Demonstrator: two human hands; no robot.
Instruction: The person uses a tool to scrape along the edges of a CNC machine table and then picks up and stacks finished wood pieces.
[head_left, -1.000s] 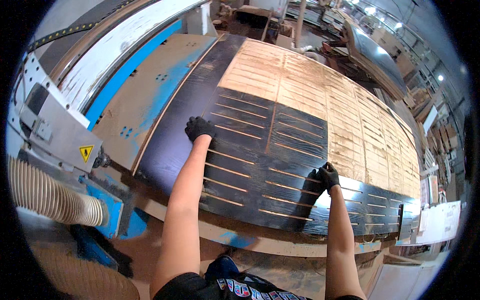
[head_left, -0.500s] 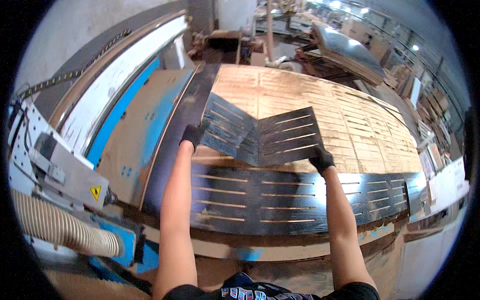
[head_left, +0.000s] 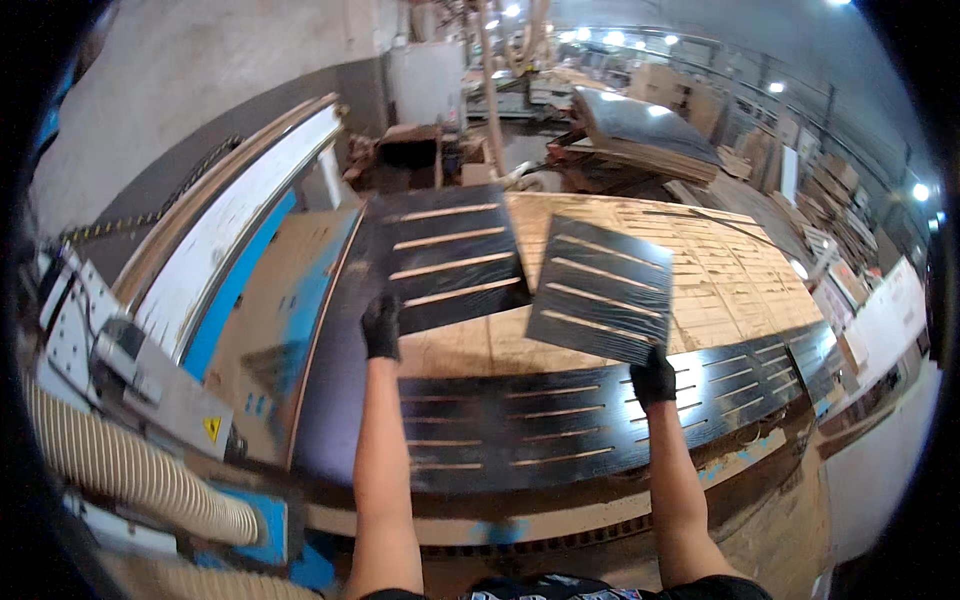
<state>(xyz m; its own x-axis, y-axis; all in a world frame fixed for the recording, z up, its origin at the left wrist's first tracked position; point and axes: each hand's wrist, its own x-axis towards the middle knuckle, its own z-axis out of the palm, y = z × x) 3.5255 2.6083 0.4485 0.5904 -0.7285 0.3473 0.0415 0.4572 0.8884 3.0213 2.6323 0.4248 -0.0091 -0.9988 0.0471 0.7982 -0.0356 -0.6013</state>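
In each black-gloved hand I hold a black rectangular panel with several long slots. My left hand is closed on the near left corner of the left panel, which is raised over the far left of the table. My right hand grips the near right corner of the right panel, tilted above the pale, grooved wooden bed. A gap separates the two panels. Closer to me, a row of similar black slotted panels lies flat along the bed's front edge.
At left stand a machine head with a warning label, a ribbed hose and a long white-and-blue beam. A thin dark strip lies across the bed's far right. Stacked dark sheets sit beyond it.
The two panels, which met in a V at the middle, are now apart. The left one has swung up and away to the far left, and the right one is tilted higher. My view has lifted.
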